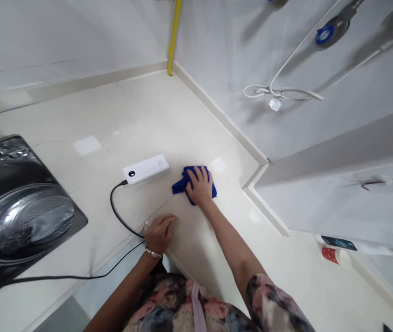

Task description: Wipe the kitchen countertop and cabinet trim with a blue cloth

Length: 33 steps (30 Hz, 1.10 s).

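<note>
My right hand (200, 186) lies over a bunched blue cloth (179, 187), pressing it to the pale countertop (106, 106). Its fingers are spread across the cloth, whose edges stick out at the left and right. My left hand (159, 234), with a metal band at the wrist, rests at the counter's front edge. Its fingers point right along the surface and hold nothing that I can see. Between the cloth and the sink lies a white power bank (146, 169) with a small round dark display. A black cable (115, 210) runs from it past my left hand.
A steel sink (79, 214) with a drain basket is set in the counter at left. A yellow pipe (174, 37) rises at the back corner. White cable (286, 94) hangs on the right wall. A red and white cup (335, 256) lies at far right.
</note>
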Motion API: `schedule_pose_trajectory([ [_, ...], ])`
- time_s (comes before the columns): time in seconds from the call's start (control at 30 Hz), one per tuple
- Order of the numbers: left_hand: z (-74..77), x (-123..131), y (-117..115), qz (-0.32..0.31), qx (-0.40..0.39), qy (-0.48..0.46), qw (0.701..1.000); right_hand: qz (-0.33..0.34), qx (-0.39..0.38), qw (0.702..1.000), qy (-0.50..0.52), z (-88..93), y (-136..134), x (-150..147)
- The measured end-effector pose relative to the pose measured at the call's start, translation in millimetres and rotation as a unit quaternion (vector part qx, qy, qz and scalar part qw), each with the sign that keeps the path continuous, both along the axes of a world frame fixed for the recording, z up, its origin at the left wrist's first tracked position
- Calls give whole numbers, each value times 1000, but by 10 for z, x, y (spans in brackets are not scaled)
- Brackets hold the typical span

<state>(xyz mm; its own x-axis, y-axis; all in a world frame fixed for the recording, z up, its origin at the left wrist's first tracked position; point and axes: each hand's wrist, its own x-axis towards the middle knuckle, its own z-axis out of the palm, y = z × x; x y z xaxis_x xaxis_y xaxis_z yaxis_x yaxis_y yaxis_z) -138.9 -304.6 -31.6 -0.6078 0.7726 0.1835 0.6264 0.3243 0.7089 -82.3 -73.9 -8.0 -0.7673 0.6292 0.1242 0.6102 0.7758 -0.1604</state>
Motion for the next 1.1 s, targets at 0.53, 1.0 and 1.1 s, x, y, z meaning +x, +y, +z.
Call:
schedule_pose_trajectory([
  [0.53, 42, 77, -27, -25, 21, 16, 999, -162, 43, 986, -3, -103, 1242, -200],
  [1.0, -120, 216, -462, -141, 91, 55, 984, 155, -18, 985, 70, -74, -1107, 250],
  [1.1, -116, 322, -1110, -196, 88, 69, 974, 207, -16, 975, 83, -59, -1157, 363],
])
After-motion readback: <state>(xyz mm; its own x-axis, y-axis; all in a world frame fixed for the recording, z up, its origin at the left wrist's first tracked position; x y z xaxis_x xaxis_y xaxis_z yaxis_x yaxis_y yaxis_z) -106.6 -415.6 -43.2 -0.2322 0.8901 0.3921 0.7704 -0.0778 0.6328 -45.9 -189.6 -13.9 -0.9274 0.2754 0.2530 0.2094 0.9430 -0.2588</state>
